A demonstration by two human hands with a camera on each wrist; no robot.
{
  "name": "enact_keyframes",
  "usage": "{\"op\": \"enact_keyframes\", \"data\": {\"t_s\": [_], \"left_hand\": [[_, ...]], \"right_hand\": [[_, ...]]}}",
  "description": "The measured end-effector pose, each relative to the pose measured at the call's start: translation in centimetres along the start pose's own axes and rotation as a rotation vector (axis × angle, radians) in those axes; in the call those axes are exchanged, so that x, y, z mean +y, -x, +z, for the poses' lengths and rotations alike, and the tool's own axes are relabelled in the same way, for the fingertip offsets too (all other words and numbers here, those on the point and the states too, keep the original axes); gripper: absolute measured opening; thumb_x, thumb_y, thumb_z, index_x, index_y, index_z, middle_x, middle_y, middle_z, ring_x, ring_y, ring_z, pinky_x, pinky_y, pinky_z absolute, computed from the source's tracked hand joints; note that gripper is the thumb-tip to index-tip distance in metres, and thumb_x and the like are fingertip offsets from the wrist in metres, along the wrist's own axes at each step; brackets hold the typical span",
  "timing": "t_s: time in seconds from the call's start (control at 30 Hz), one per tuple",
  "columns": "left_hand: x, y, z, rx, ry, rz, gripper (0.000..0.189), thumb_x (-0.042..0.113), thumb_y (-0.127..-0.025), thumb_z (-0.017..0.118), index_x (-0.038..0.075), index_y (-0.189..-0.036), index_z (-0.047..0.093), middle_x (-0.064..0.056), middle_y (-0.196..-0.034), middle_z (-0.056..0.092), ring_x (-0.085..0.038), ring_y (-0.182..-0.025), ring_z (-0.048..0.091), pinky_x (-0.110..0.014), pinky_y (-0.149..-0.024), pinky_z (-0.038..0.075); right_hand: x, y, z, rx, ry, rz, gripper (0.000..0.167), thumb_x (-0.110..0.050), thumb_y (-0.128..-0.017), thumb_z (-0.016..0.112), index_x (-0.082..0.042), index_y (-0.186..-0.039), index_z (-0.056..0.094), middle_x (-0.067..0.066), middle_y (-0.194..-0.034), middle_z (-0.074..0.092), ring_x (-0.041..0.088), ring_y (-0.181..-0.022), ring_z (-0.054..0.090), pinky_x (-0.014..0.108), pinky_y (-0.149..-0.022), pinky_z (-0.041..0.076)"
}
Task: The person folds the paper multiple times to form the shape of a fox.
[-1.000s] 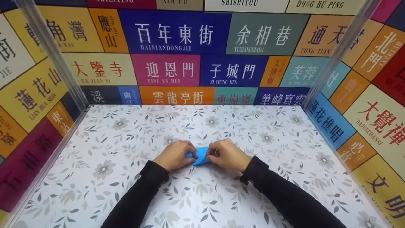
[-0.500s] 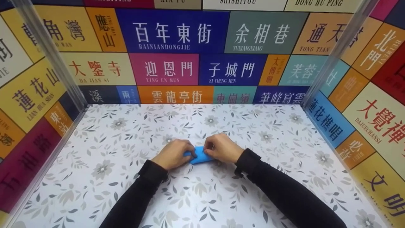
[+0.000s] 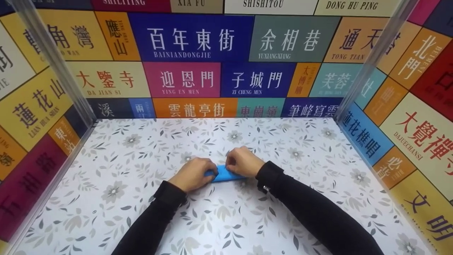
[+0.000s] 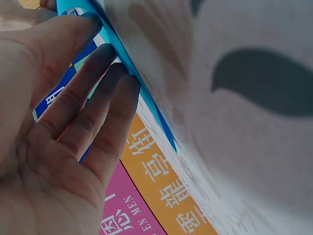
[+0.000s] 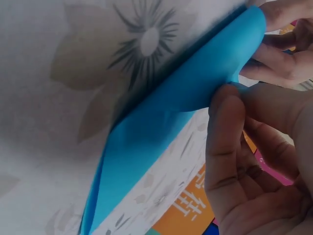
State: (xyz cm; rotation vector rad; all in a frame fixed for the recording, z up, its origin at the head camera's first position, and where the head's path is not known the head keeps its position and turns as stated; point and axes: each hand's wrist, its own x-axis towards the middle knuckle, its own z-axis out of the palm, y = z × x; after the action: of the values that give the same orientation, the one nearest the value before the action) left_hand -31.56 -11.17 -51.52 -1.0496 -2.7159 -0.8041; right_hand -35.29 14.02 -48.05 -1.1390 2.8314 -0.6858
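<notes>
The right hand (image 3: 245, 163) has slid toward the far edge of the tabletop (image 3: 141, 226), so more folded blue paper (image 3: 224, 174) shows. Its fingers and the left hand's (image 3: 194, 174) pinch it, midway between the side edges.

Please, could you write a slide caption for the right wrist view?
Right hand pinching the curled edge of a blue sheet over a floral tabletop.

Smooth blue paper (image 3: 223, 174) and a matt, floral-printed table covering (image 3: 212, 230) are seen.
A faint sheen is carried by the paper; dull black cloth is shown in the sleeves (image 3: 311, 212); glossy, plastic-looking corner strips (image 3: 58, 60) are seen upper left and right.
</notes>
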Motion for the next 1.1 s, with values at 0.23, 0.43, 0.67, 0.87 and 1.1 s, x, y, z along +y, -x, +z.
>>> {"op": "enact_keyframes", "data": {"t_s": [0.23, 0.43, 0.67, 0.87, 1.1], "left_hand": [[-0.1, -0.1, -0.2, 0.004, -0.004, 0.009, 0.014, 0.001, -0.095, 0.087, 0.007, -0.108, 0.088, -0.009, -0.107, 0.088, -0.032, -0.102, 0.084, -0.05, -0.097, 0.069], [0.0, -0.1, -0.1, -0.005, -0.015, -0.009, 0.014, 0.001, -0.097, 0.086, 0.006, -0.11, 0.087, -0.01, -0.109, 0.089, -0.033, -0.105, 0.085, -0.051, -0.1, 0.069], [0.1, -0.1, -0.1, 0.003, -0.019, -0.026, 0.014, 0.002, -0.097, 0.087, 0.005, -0.111, 0.087, -0.011, -0.111, 0.089, -0.034, -0.108, 0.085, -0.051, -0.103, 0.068], [0.0, 0.1, 0.1, -0.006, -0.012, -0.046, 0.016, 0.001, -0.098, 0.086, 0.005, -0.114, 0.087, -0.011, -0.112, 0.089, -0.035, -0.11, 0.085, -0.051, -0.104, 0.068], [0.0, -0.1, 0.0, 0.003, -0.023, -0.023, 0.019, -0.006, -0.098, 0.08, 0.004, -0.113, 0.088, -0.011, -0.111, 0.089, -0.033, -0.109, 0.086, -0.05, -0.101, 0.069]], "right_hand": [[0.5, -0.5, 0.3, 0.007, -0.01, 0.0, 0.004, -0.001, -0.096, 0.087, -0.004, -0.092, 0.086, 0.009, -0.088, 0.086, 0.018, -0.078, 0.075, 0.03, -0.076, 0.061], [0.5, -0.8, 0.3, -0.006, -0.007, 0.008, 0.004, -0.004, -0.097, 0.088, -0.005, -0.093, 0.087, 0.009, -0.089, 0.087, 0.021, -0.08, 0.077, 0.031, -0.077, 0.063], [0.6, -1.2, 0.5, -0.022, -0.007, 0.025, 0.004, -0.006, -0.098, 0.089, -0.007, -0.094, 0.088, 0.009, -0.09, 0.087, 0.02, -0.08, 0.077, 0.033, -0.078, 0.064], [1.0, -1.4, 1.1, -0.038, -0.013, 0.03, 0.004, -0.008, -0.098, 0.09, -0.007, -0.094, 0.088, 0.008, -0.09, 0.087, 0.017, -0.079, 0.076, 0.031, -0.077, 0.063], [1.4, -1.4, 1.3, -0.018, -0.013, 0.012, 0.004, -0.006, -0.097, 0.091, -0.006, -0.094, 0.089, 0.009, -0.089, 0.087, 0.021, -0.08, 0.078, 0.032, -0.076, 0.062]]}}
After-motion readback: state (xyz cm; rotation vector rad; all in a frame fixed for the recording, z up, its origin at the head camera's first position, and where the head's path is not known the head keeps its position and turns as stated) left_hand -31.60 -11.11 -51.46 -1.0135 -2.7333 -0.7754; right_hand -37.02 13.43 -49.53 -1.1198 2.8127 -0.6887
